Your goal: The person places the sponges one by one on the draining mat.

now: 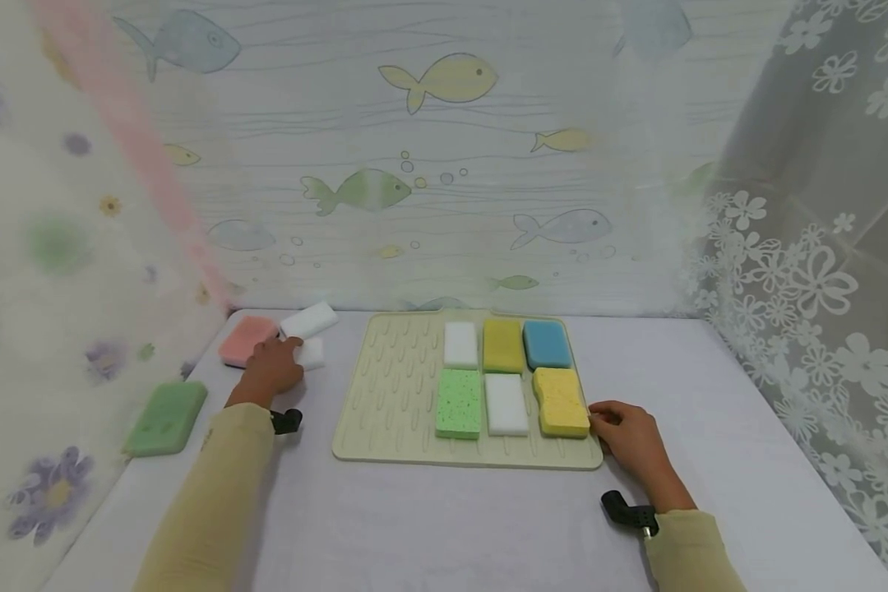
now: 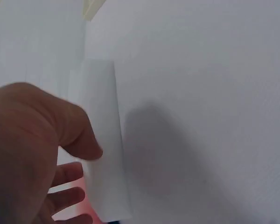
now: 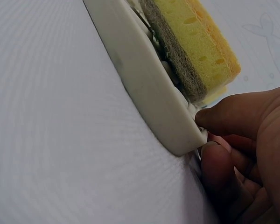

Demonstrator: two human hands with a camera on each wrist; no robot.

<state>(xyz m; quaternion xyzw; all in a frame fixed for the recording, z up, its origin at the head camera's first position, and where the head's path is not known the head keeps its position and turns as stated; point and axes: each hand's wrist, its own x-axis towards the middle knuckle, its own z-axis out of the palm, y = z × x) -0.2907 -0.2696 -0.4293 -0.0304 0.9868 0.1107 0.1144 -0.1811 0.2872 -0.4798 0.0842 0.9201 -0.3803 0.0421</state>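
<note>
A beige ridged drying mat (image 1: 392, 386) lies mid-table with two rows of sponges on its right half: white, olive and blue behind, green, white and yellow (image 1: 561, 401) in front. My right hand (image 1: 598, 416) pinches the mat's front right corner beside the yellow sponge (image 3: 196, 42); in the right wrist view a finger lies on the mat rim (image 3: 144, 79) with the thumb under it. My left hand (image 1: 290, 355) is off the mat to the left, thumb and fingers pinching a small white sponge (image 2: 100, 140) on the table.
A second white sponge (image 1: 309, 320) and a pink sponge (image 1: 246, 339) lie just behind the left hand. A green sponge (image 1: 166, 418) sits at the table's left edge. Curtains hang close on the left, back and right.
</note>
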